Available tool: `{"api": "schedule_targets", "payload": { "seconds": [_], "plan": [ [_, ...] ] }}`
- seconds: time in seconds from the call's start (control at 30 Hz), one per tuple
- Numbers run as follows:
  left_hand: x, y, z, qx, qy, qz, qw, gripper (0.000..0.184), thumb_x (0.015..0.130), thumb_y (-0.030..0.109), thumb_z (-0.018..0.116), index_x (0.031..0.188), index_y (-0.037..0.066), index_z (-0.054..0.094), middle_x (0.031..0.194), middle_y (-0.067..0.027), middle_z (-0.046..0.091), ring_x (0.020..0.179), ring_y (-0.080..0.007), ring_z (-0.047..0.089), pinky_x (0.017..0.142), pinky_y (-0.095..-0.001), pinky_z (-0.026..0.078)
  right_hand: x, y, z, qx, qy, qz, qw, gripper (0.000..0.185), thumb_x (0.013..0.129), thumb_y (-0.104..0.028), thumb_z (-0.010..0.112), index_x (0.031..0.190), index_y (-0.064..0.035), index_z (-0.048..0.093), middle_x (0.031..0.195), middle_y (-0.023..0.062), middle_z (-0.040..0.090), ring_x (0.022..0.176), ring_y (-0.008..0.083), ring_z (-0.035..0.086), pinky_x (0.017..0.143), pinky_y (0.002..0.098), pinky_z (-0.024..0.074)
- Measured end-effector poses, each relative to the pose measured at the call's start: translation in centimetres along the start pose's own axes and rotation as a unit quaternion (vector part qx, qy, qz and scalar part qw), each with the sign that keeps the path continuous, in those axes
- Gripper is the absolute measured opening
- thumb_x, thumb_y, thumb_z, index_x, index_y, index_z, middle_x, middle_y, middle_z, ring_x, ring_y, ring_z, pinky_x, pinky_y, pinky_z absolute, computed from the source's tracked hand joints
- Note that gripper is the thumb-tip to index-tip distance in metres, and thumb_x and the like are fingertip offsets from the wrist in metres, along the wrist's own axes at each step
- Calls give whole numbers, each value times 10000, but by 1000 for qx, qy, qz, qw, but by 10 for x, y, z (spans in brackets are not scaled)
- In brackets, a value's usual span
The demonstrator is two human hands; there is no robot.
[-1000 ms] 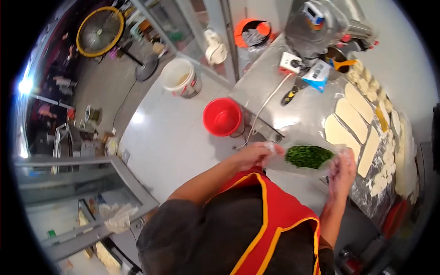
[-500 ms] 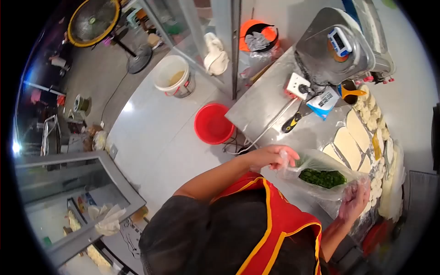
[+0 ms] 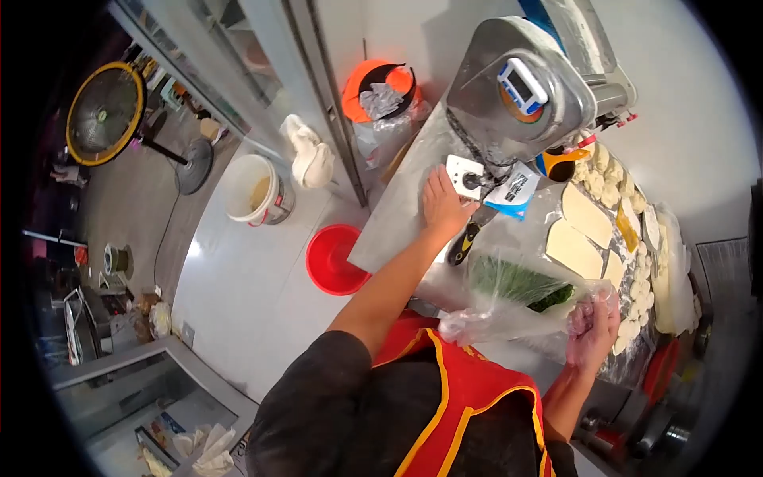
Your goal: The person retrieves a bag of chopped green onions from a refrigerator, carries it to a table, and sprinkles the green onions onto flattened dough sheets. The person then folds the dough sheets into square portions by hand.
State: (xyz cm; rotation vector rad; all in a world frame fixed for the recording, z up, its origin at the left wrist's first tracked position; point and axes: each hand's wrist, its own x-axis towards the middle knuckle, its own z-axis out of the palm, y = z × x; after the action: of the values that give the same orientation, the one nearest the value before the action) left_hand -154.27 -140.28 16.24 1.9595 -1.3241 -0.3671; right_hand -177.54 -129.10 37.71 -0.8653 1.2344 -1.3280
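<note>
My left hand [image 3: 445,205] reaches over the metal table to the white power strip [image 3: 464,176], its fingers along the strip's left side and its thumb at the lower end. A black plug sits in the strip. At the table's front, my right hand [image 3: 592,322] grips the edge of a clear plastic bag [image 3: 509,314]. Chopped greens [image 3: 552,298] show inside the bag, partly behind its folds. Close to my left hand lie a yellow-and-black handled tool [image 3: 463,243] and a blue-and-white packet [image 3: 513,191].
Flat dough pieces [image 3: 574,253] and several dough lumps [image 3: 608,175] cover the table's right. Behind them stand a metal machine bearing a digital timer [image 3: 523,86] and an orange-handled brush [image 3: 563,163]. A red basin [image 3: 334,258] and a white bucket [image 3: 258,191] are left of the table.
My left hand has let go of the bag and moved across to the power strip. The bag's left side has sagged, while my right hand still holds its other side. The view has shifted.
</note>
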Motion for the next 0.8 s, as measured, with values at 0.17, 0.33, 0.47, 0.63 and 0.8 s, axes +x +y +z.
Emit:
{"api": "schedule_targets", "payload": {
  "seconds": [0.17, 0.33, 0.47, 0.63, 0.8],
  "plan": [
    [32, 5, 31, -3, -24, 2, 1000, 1085, 605, 379, 797, 1375, -93, 197, 1271, -250, 392, 1173, -381, 412, 982, -408, 370, 1, -8, 4, -18, 42, -2, 999, 103, 937, -163, 523, 1001, -85, 501, 628, -42, 376, 451, 43, 267, 388, 199, 184],
    [47, 0, 31, 0, -102, 50, 994, 1095, 589, 379, 803, 1379, -83, 203, 1318, -244, 377, 1207, -370, 403, 981, -412, 375, 6, -11, 0, -2, 37, 8, 999, 111, 938, -159, 519, 1014, -80, 496, 633, -39, 387, 457, 42, 281, 392, 196, 195],
    [42, -9, 26, -54, -91, 63, 992, 1091, 611, 373, 808, 1388, -69, 183, 1333, -253, 359, 1243, -391, 374, 1039, -421, 323, 13, -11, -9, 1, 22, 15, 1000, 104, 940, -162, 518, 1004, -85, 493, 641, -39, 393, 458, 41, 286, 392, 193, 196],
    [-28, -45, 6, -28, -56, 56, 996, 915, 609, 373, 804, 1273, -65, 351, 1179, -238, 472, 1112, -393, 449, 948, -443, 373, 21, -11, -12, 5, 8, 18, 1000, 81, 942, -174, 515, 960, -100, 486, 637, -45, 377, 457, 37, 272, 396, 190, 183],
    [-102, -52, -23, 44, -151, 24, 987, 349, 822, 293, 618, 1076, 62, 559, 978, -185, 588, 938, -380, 539, 804, -451, 438, 29, -13, -8, 5, 12, 34, 999, 79, 942, -172, 515, 948, -101, 479, 644, -45, 370, 461, 35, 266, 401, 190, 184]
  ]
}}
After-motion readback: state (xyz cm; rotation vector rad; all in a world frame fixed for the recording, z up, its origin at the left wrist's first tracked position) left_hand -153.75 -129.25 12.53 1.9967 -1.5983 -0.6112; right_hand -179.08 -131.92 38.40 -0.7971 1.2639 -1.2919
